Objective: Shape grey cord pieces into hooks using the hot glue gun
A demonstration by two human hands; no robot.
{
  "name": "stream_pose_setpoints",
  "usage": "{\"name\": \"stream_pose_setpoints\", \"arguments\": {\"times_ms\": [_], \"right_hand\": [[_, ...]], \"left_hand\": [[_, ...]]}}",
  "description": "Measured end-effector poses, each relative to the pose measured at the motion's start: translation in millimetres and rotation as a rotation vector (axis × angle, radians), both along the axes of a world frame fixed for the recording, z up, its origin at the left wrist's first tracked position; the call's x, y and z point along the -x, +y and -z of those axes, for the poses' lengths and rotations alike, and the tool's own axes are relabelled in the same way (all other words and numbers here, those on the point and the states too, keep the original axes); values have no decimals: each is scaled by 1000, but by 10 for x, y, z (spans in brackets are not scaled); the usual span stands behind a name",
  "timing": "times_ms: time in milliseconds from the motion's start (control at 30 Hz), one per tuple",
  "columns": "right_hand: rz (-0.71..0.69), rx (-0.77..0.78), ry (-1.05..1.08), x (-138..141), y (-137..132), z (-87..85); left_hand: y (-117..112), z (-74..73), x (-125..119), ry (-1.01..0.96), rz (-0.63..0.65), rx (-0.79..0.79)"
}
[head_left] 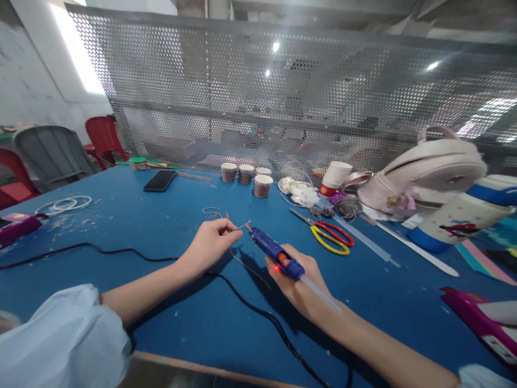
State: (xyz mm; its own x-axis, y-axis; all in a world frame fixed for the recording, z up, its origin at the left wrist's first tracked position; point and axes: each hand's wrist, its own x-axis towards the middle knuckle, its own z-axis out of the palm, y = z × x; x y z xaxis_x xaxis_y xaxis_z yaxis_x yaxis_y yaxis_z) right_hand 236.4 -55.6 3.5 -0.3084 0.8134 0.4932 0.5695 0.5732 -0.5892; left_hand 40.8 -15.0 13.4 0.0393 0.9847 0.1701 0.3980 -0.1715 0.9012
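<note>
My right hand (297,283) grips a blue hot glue gun (274,252) with a red switch, a clear glue stick jutting from its back. The nozzle points left toward a thin brown string or wire (226,222) that my left hand (210,243) pinches between thumb and fingers, just above the blue table (121,226). The nozzle tip nearly touches the pinched piece. The gun's black cord (242,302) trails across the table toward the front edge.
Scissors (329,235) with red and yellow handles lie right of the gun. Behind are three small cups (246,175), stacked paper cups (335,178), a black phone (160,180), a pink bag (428,172), a blue-white bottle (456,215), long glue sticks (407,248). Perforated metal screen at back, chairs left.
</note>
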Motion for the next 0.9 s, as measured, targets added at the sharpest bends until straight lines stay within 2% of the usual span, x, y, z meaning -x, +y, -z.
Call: {"name": "stream_pose_setpoints", "arguments": {"times_ms": [100,200,367,767,900], "right_hand": [[-21,14,-19,3,-5,6],[20,1,16,1,-4,20],[-34,0,-19,1,-14,10],[22,4,7,7,-24,-19],[-32,-6,-15,-7,-23,-13]], "left_hand": [[-7,-10,1,-2,-5,-1],[-14,-30,0,-1,-20,6],[-19,-29,-1,-7,0,-13],[-37,-59,-4,-14,-20,-8],[-30,-34,3,-18,6,-11]]}}
